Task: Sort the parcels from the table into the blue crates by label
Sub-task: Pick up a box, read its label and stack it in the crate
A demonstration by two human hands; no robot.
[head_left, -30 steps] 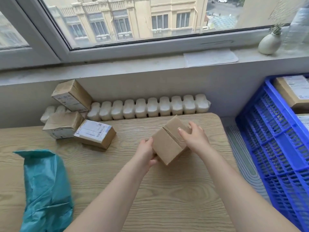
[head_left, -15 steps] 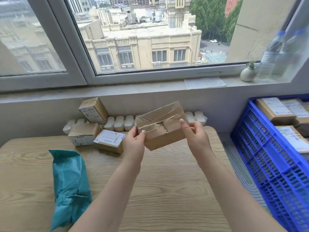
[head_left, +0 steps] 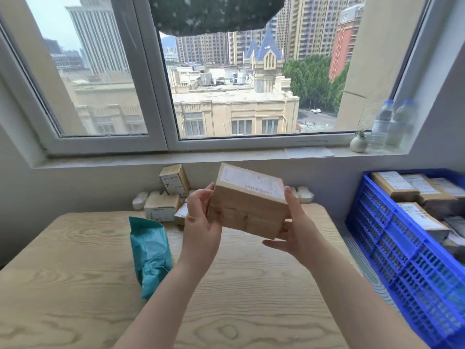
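Observation:
A brown cardboard parcel [head_left: 247, 201] is held up above the wooden table [head_left: 75, 285], its white label facing up and away from me. My left hand [head_left: 201, 222] grips its left side. My right hand [head_left: 294, 227] holds its right side and underside, thumb up along the edge. Three more cardboard parcels sit at the table's back: one leaning on the wall [head_left: 174, 180], one below it [head_left: 162, 207], one partly hidden behind my left hand [head_left: 181, 213]. A teal mailer bag [head_left: 151, 253] lies on the table's left. The blue crate [head_left: 402, 250] stands to the right with several labelled parcels inside.
A white radiator [head_left: 304, 193] runs behind the table against the wall. On the windowsill stand a small white vase [head_left: 358, 143], two water bottles [head_left: 392, 124] and a sheet of paper [head_left: 308, 152]. A striped mat [head_left: 362, 263] lies between table and crate.
The parcel has been lifted off the table and turned over, so its label side now faces up. My view has tilted upward toward the window.

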